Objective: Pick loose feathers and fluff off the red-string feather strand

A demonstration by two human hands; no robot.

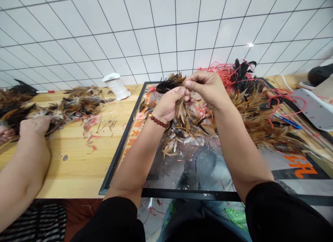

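My left hand, with a dark red bead bracelet at the wrist, is closed, its thumb and fingers pinched on a bunch of brown feathers that hangs below. Close against it, my right hand is also closed in a pinch. Whatever sits between its fingertips is too small to make out. Just behind my left hand lies a tuft of black feathers. A large pile of brown feathers spreads beneath and right of my right forearm, with tangled pink string behind it.
A black-framed glass panel lies under my work. To its left stand a white spool and more feathers, where a co-worker's hand rests. A blue cutter and a pale metal box are at right. White tiled wall rises behind.
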